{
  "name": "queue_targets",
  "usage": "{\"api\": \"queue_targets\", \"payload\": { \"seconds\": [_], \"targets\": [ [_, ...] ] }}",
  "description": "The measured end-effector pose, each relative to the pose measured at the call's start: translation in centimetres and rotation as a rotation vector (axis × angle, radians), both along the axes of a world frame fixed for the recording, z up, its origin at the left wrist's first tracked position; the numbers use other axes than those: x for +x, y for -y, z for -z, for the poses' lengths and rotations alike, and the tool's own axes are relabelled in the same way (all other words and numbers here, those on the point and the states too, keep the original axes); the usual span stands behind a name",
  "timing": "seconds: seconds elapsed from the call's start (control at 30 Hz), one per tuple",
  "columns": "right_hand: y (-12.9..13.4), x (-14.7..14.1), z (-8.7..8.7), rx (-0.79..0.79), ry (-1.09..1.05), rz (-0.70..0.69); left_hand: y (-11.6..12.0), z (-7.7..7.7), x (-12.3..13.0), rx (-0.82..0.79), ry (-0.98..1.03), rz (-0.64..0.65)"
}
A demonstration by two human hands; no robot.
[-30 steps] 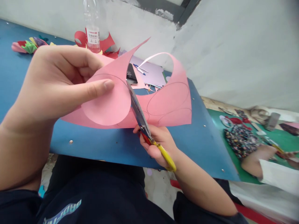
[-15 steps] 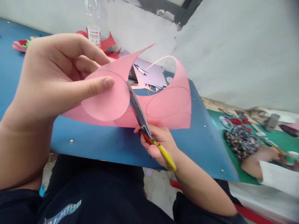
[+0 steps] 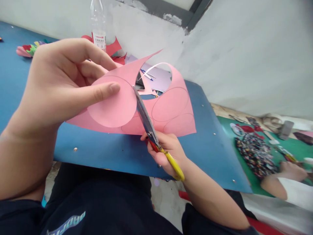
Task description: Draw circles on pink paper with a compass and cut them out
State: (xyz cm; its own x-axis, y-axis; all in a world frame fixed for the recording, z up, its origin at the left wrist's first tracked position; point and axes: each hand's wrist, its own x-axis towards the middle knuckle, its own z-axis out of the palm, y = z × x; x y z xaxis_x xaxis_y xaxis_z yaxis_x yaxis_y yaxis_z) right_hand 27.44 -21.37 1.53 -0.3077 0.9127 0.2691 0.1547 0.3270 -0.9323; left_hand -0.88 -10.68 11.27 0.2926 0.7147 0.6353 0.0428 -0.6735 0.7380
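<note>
Between thumb and fingers, my left hand pinches a pink sheet of paper above the blue table. Pencilled round outlines cover the sheet, and a curved opening has been cut through its middle. A partly cut pink circle lies under my left thumb, its lower edge free and its upper edge following a drawn line. My right hand is closed round the yellow and red handles of a pair of scissors. The blades look nearly closed, with their tips at the circle's right edge.
Behind the sheet stand a clear plastic bottle, red paper scraps, lilac paper and a pen. Colourful cut pieces lie at the left. Another person's hand is over the green table at the right.
The sheet's right part has curled inward to the left, and its opening looks narrower. My hands and the scissors have barely moved. The other person's arm has shifted.
</note>
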Motion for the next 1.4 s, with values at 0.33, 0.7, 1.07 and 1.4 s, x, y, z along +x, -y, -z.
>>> {"api": "queue_targets", "payload": {
  "seconds": [0.33, 0.7, 1.07, 1.4],
  "targets": [
    [0.5, -0.2, -0.3, -0.138, -0.040, 0.072, -0.2, 0.3, 0.9, -0.015, 0.092, 0.090],
    [-0.1, -0.4, -0.8, 0.005, 0.027, 0.150, -0.2, 1.1, 1.2, -0.160, -0.042, 0.102],
    [0.0, -0.5, -1.0, -0.001, 0.051, 0.105, -0.2, 0.8, 1.0, -0.076, -0.081, 0.079],
    [-0.1, -0.2, -0.4, -0.040, 0.013, 0.077, 0.2, 0.6, 1.0, -0.057, -0.149, 0.126]
  ]
}}
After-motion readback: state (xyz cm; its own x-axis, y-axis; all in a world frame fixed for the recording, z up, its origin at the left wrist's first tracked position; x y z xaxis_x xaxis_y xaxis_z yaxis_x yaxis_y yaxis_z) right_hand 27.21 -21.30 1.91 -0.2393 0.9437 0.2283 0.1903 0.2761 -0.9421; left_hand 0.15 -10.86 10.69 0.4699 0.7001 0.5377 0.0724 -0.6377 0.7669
